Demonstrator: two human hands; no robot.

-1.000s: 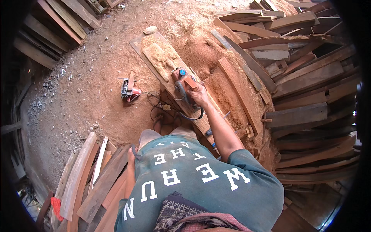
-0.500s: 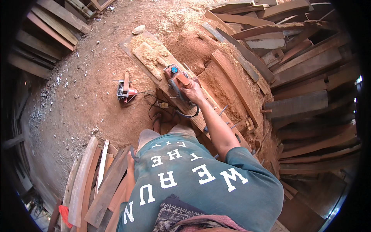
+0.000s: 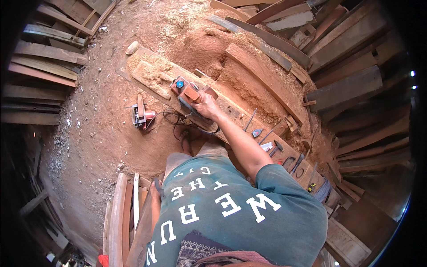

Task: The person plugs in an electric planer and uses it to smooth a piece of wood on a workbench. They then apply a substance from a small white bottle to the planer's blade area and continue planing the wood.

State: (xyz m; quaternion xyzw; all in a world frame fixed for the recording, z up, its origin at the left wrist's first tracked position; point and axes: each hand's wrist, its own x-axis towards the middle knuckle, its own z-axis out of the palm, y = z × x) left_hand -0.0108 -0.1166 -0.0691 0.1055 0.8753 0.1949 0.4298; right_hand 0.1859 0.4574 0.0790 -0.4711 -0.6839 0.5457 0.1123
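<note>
Head view: my right grip (image 3: 206,106) clasped the planer (image 3: 185,96) by its handle (image 3: 192,94), best hold; I judged it heavy, rigid. Left grip (image 3: 155,191): couldn't tell.

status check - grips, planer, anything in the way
Right grip closed on power planer. Left grip beside green shirt, hold unclear. Shavings heaped just beyond planer.

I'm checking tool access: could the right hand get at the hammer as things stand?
Probably not yet: the right hand is gripping the planer. Once free, it likely could, since the hammer lies in plain view on the bench near the right forearm.
</note>
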